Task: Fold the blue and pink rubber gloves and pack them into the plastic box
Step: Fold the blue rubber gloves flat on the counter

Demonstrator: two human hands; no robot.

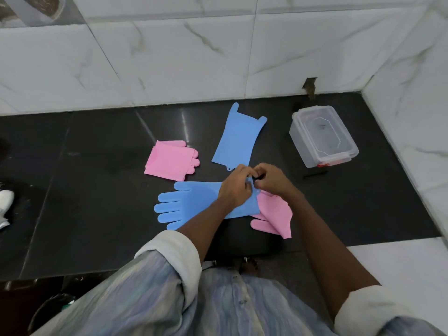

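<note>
Hands, left [234,187] and right [271,179], pinching flat blue glove [191,206] cuff on glossy black stone desk [84,190]; folded pink gloves [169,161] alongside, clear box [323,135] right; white marble-tile walls [169,64].

Four gloves on counter [97,146]: flat glove [191,204] at centre, both hands [252,184] on its cuff. Crumpled glove [274,214] touching it at 3 o'clock. Folded glove [169,161] at 10, long glove [238,137] at 12. Box [322,135] at 2, near wall [412,81].
</note>
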